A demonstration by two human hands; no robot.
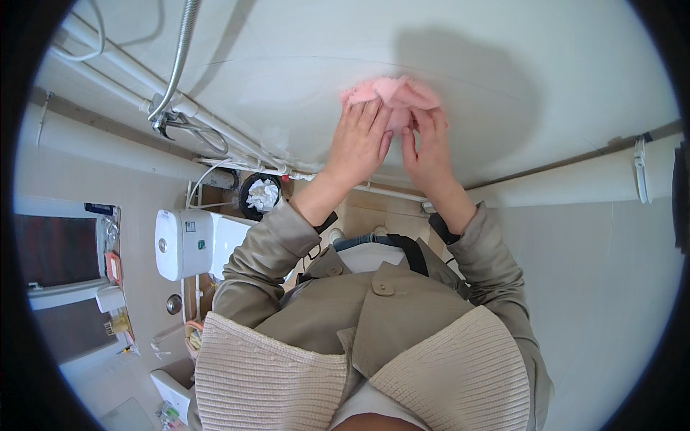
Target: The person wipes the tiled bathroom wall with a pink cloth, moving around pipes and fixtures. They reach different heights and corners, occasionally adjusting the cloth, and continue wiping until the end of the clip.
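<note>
Both of my hands are raised in front of me at a pale, smooth wall (302, 70). A pink fuzzy cloth (404, 94) lies bunched against the wall. My left hand (362, 134) has its fingers laid on the cloth's left part, their tips partly under a fold. On the other side, my right hand (429, 145) grips the right part, its fingertips hidden by the fabric. Between the two thumbs a little of the cloth shows. A dark shadow of hands and cloth falls on the wall to the right.
White pipes (215, 121) run along the wall at left, beside a shower mixer (164, 118) with a metal hose (180, 59). Lower left stand a white toilet (186, 245) and a black bin (263, 194) holding crumpled paper. A thick white pipe (571, 172) crosses at right.
</note>
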